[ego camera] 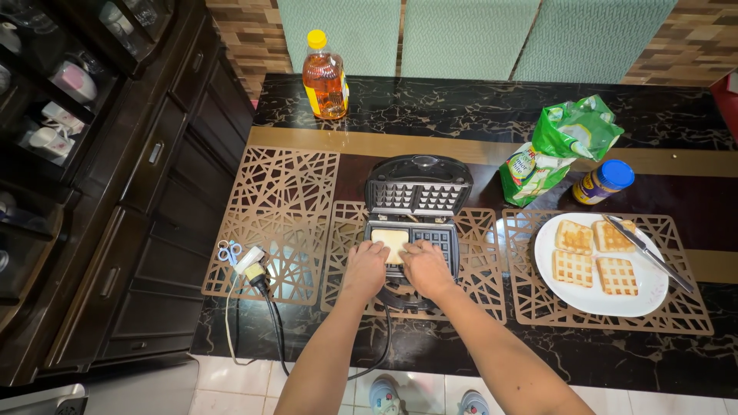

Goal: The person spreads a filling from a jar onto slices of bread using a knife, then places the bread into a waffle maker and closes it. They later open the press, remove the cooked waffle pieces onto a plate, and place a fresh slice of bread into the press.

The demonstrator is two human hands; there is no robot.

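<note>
A black waffle-grid sandwich maker (pixel 416 196) stands open in the middle of the table, its lid tipped back. A pale slice of bread (pixel 391 240) lies in its left compartment; the right compartment shows bare grid. My left hand (pixel 366 265) rests at the front of the bread, fingertips touching its near edge. My right hand (pixel 425 267) sits beside it on the front edge of the maker, fingers by the bread's right corner. Neither hand holds anything that I can see.
A white plate (pixel 653 296) at right carries several toasted grid-marked slices and a knife (pixel 647 253). Behind it lie a green bread bag (pixel 559 150) and a blue-lidded jar (pixel 604 181). An oil bottle (pixel 324 77) stands far left. Plug and cable (pixel 257 278) lie left; dark cabinet beyond.
</note>
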